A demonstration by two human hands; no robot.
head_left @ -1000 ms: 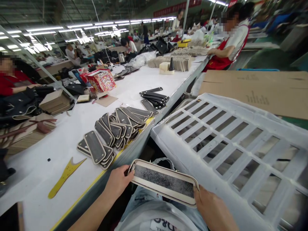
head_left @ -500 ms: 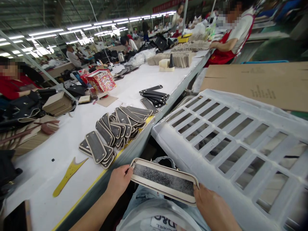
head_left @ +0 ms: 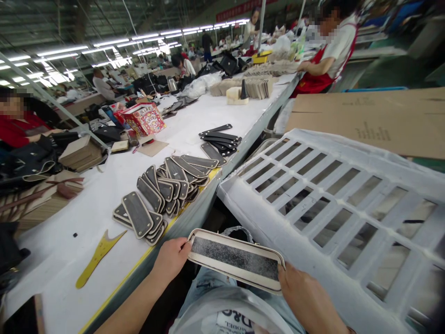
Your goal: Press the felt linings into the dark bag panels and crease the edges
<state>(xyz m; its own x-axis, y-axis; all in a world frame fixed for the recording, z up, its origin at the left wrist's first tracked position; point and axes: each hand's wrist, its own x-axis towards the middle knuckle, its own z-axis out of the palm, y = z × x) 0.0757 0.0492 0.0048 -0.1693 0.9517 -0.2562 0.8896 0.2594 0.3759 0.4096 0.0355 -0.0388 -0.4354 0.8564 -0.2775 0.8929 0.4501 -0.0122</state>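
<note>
Both of my hands hold one long flat oblong panel with a dark grey middle and a pale rim, level above my lap. My left hand grips its left end and my right hand grips its right end. Just beyond my left hand, near the table's yellow-edged front, lies an overlapping spread of several similar dark panels. A smaller stack of black strips lies farther along the table.
A white slotted plastic crate tilts at my right, with flat cardboard behind it. A yellow forked tool lies on the white table. A colourful box and piled materials stand farther back. Other people work along both sides.
The view has shifted slightly; the panel stays gripped in both hands, nearly unmoved.
</note>
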